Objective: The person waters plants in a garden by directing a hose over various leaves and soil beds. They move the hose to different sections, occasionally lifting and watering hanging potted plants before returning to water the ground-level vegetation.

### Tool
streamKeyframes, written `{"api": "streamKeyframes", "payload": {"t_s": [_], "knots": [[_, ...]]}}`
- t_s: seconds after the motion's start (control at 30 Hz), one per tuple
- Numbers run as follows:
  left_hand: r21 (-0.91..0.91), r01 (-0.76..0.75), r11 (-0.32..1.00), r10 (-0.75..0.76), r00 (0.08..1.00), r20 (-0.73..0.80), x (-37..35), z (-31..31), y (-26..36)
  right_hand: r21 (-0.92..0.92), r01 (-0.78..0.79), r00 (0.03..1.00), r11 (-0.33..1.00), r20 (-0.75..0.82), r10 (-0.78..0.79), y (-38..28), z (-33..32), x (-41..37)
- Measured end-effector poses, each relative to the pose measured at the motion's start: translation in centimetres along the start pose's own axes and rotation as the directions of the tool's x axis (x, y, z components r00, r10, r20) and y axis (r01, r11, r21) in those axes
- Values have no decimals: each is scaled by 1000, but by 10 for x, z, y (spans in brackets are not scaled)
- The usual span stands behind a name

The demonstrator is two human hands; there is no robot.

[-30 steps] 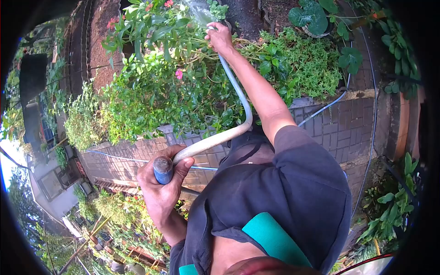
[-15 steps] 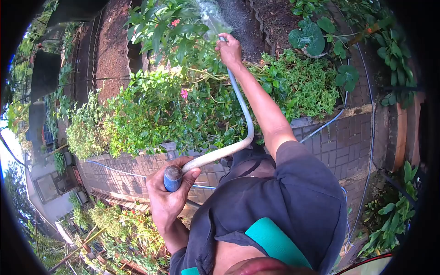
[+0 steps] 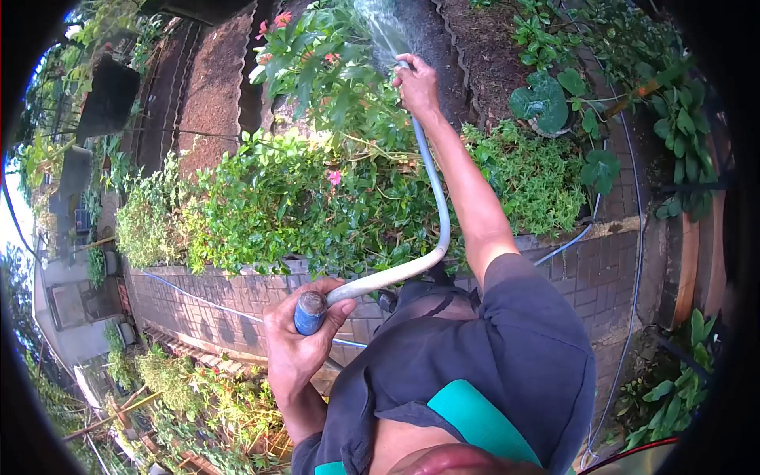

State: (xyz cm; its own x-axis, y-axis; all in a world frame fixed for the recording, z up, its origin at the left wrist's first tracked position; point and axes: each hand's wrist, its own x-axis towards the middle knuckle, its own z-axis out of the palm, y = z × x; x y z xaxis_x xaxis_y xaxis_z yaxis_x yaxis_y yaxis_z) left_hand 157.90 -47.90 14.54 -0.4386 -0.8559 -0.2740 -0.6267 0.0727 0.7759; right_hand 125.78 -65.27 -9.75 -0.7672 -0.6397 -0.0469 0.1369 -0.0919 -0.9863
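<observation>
Left hand (image 3: 297,340) wrapped round a blue round-ended handle (image 3: 309,314), garden hose (image 3: 444,226) running out past its thumb. Hose bends once ahead of the dark shirt (image 3: 507,348), then up to the right hand (image 3: 418,85) — fingers curled tight on it near the outlet. Water spray (image 3: 388,28) fans out beyond — just beside the flowering plant (image 3: 332,91).

"What colours is the hose (image 3: 439,194) showing?"

"It's showing grey-blue toward the top and off-white past the bend. The handle (image 3: 309,317) is showing blue below a brown end."

"And elsewhere?"

"The shirt (image 3: 530,348) is looking dark charcoal, the strap (image 3: 479,419) teal green; the paving (image 3: 590,269) is displaying grey-brown brick patterning, and a flower (image 3: 335,177) is glowing pink."
</observation>
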Motion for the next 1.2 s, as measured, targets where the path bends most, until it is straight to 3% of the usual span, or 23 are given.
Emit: {"api": "streamKeyframes", "payload": {"t_s": [0.17, 0.33, 0.53, 0.67, 0.87, 0.9, 1.07, 1.17, 1.2], "knots": [[-37, -23, 999, 22, 999, -30, -7, -7, -9, 86, -31, 999, 996, 30, 28, -20, 15, -13], [-115, -123, 986, 120, 992, -39, -30, -23, -40, -11, 22, 997, 1000, 72, -21, -38, 23, -34], [-191, -116, 975, 108, 993, -54, -80, -68, -86, -215, 118, 993, 969, 57, -108, -77, 43, -90], [-239, -162, 958, 139, 984, -110, -133, -108, -142, -178, 162, 986, 971, 2, -164, -90, 76, -154], [-365, -2, 931, -50, 990, -133, -216, -164, -217, -148, 255, 967, 956, 60, -248, -78, 165, -250], [-384, -7, 923, -55, 987, -150, -228, -169, -229, -137, 215, 975, 967, 83, -205, -74, 176, -264], [-464, -44, 885, -64, 975, -214, -275, -181, -281, -217, 190, 979, 957, 117, -167, -50, 217, -321], [-517, 42, 855, -162, 968, -190, -295, -188, -301, -338, 290, 952, 895, 199, -233, -12, 228, -337], [-538, 33, 842, -165, 966, -200, -297, -187, -309, -333, 194, 971, 923, 197, -133, 1, 229, -340]]}}
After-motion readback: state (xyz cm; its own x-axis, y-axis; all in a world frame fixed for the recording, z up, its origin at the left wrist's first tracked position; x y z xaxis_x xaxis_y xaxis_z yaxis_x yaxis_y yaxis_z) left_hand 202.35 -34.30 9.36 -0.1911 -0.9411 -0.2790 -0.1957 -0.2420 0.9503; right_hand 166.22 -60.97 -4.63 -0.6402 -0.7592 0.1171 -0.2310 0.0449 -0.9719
